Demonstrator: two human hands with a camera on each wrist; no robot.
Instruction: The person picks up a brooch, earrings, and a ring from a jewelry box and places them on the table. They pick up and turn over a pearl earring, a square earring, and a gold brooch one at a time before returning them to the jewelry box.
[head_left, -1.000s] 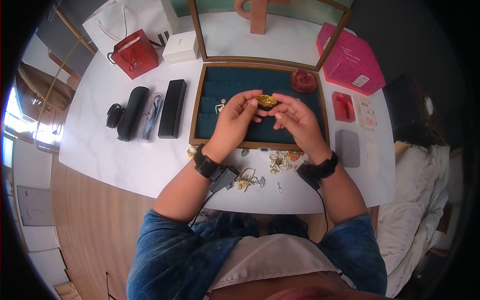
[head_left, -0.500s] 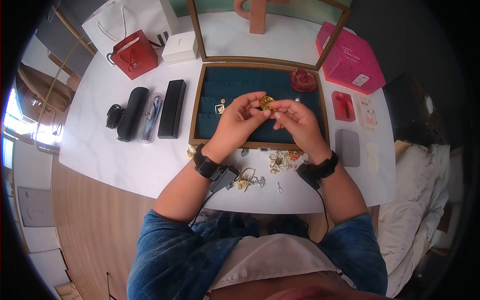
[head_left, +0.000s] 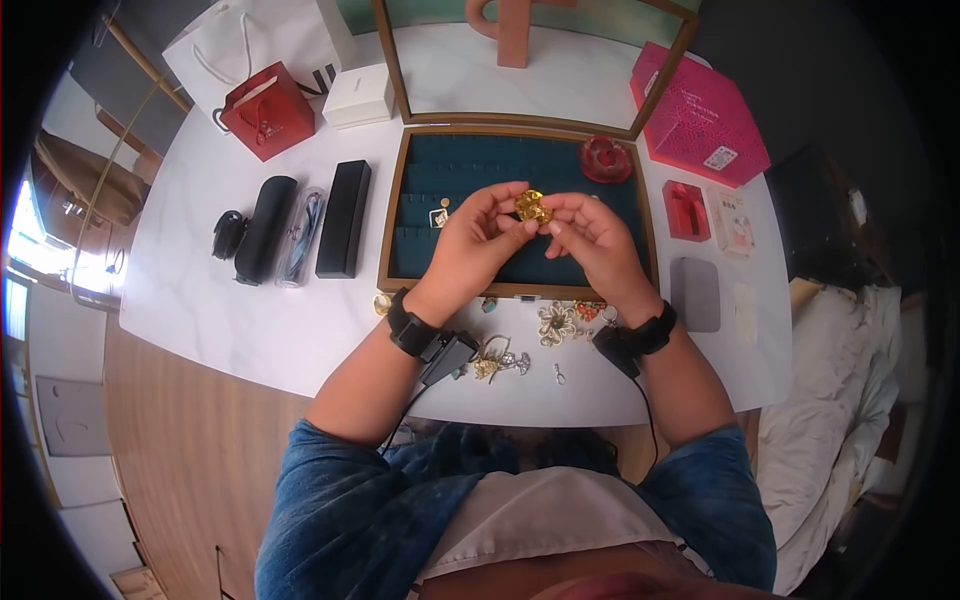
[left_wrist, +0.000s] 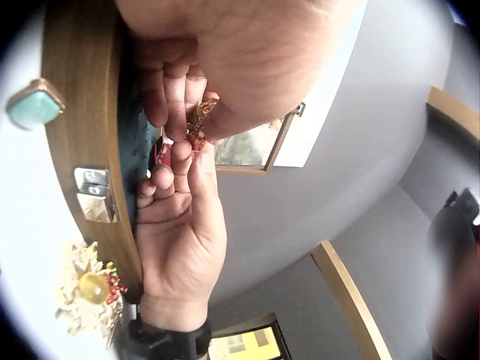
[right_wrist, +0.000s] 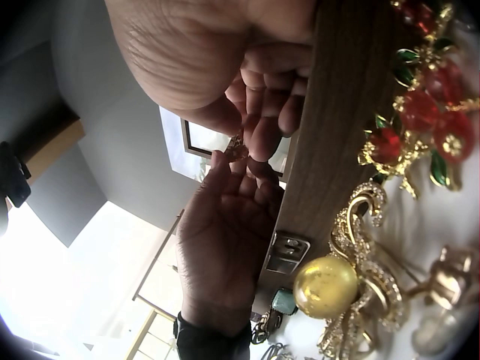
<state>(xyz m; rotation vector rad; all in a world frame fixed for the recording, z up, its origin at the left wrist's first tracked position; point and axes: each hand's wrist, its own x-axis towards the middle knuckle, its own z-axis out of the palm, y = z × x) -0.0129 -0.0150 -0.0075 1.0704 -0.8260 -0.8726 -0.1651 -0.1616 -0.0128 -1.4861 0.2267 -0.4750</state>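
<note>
Above the open box (head_left: pixel 450 287), the left hand (head_left: pixel 478 228) and the right hand (head_left: pixel 592 238) meet, each with thumb and fingers bent inward and nearly closed, pinching a gold brooch (head_left: pixel 533 207) between them from opposite sides; its underside is mostly hidden, so its fine shape is hard to tell. Inside the box, a red flower (head_left: pixel 606 160) sits in the far right corner and a square pendant (head_left: pixel 439 217) lies near the left hand. On the counter (head_left: pixel 250 335) before the box lie a pearly flower (head_left: pixel 557 325) and a yellow-stone piece (right_wrist: pixel 326 287).
</note>
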